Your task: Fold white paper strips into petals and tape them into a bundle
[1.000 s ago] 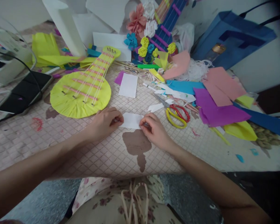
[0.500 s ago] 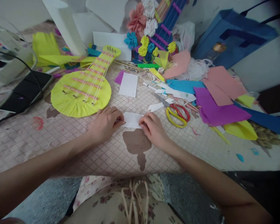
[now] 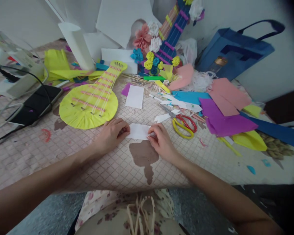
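A small white piece of paper [image 3: 139, 131] stretches between my two hands, just above or on the table cover. My left hand [image 3: 114, 132] pinches its left end, fingers curled. At the opposite end, my right hand [image 3: 160, 138] grips the paper between thumb and fingertips. Beyond it lies another white paper rectangle [image 3: 134, 97], partly over a purple scrap [image 3: 125, 89]. A yellow paper-covered lute-shaped model [image 3: 89, 106], with pink strips and white strings, rests behind my left hand. To the right of my right hand are scissors with red and yellow handles [image 3: 183, 128].
Purple crepe paper [image 3: 225, 119], pink sheets [image 3: 228, 94] and white offcuts [image 3: 181, 100] cover the right side. A blue bag [image 3: 235, 54] stands behind them. A dark blue model [image 3: 172, 42] with paper flowers leans at the back. A black phone-like device [image 3: 35, 104] and cables lie left.
The camera view has tilted slightly, so the whole scene sits a little lower. Both hands keep hold of the paper, with barely any shift in their grip.
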`<state>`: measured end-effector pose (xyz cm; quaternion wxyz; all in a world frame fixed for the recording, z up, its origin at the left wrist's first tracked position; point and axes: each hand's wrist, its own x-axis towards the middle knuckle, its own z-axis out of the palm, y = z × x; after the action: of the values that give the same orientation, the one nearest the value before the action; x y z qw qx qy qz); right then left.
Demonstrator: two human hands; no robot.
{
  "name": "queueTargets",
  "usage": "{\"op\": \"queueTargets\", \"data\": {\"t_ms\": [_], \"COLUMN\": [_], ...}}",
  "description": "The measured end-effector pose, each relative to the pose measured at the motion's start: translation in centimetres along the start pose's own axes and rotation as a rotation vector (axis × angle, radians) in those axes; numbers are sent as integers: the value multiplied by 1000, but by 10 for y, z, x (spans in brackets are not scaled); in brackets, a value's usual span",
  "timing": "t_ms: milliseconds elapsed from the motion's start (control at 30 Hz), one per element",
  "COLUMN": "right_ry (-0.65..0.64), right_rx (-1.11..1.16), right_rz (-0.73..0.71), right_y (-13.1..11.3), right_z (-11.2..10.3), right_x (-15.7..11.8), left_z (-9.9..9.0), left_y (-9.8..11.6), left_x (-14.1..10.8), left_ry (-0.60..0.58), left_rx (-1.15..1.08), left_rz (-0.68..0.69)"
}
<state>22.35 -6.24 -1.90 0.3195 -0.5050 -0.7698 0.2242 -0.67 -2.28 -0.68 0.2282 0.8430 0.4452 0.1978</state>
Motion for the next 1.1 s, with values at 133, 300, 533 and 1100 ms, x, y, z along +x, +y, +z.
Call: {"op": "queueTargets", "data": {"t_ms": [133, 300, 533, 1100], "right_ry": [227, 229, 230, 247], "right_rx": [183, 196, 313, 285], "right_rz": [84, 177, 269, 243], "right_y": [7, 16, 12, 9], "right_z": [-4, -15, -24, -29], "right_x": [-1, 6, 8, 5], "left_z": [2, -8, -9, -2], "left_y": [-1, 1, 27, 33], "left_x": [-5, 2, 68, 111], "left_ry": [146, 285, -68, -433], "left_rx": [-219, -201, -93, -68], "left_rz": [-78, -23, 257, 169]}}
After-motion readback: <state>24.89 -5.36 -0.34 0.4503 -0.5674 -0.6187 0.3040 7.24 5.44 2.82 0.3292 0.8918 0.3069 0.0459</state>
